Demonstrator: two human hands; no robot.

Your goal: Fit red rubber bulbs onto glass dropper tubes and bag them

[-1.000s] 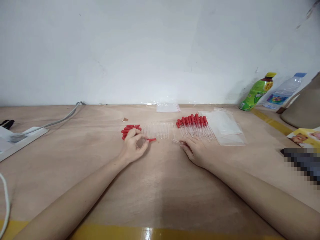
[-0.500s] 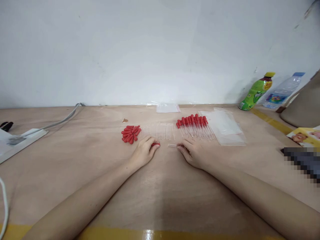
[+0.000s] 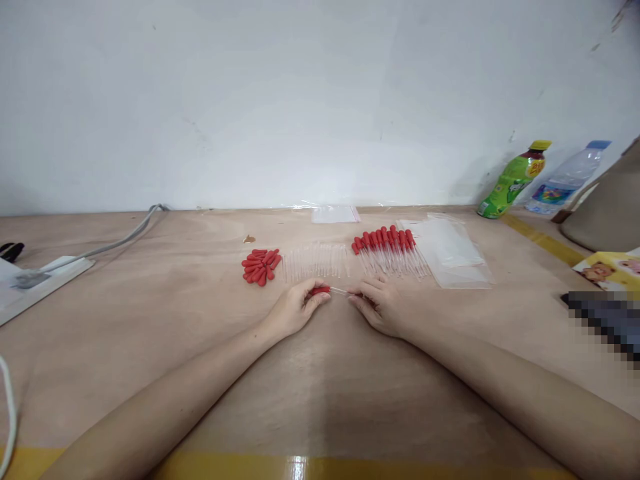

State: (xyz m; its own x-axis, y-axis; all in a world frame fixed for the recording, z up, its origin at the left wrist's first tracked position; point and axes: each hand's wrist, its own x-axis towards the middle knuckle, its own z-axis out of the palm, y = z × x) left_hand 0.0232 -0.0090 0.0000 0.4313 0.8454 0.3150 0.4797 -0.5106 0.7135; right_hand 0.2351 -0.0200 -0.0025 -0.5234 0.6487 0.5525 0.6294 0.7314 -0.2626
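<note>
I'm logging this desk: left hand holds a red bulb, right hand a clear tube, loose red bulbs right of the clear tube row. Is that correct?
Not quite: the loose red bulbs lie left of the clear tube row, as the head view shows. The left hand does hold a red bulb, the right hand a clear tube.

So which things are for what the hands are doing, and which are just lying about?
For the hands' work:
- red bulb, in the left hand
- glass-clear tube, in the right hand
- bulb pile
- tube row
- red-topped tubes

Probably just lying about:
- green bottle
- blue-capped bottle
- grey cable
</note>
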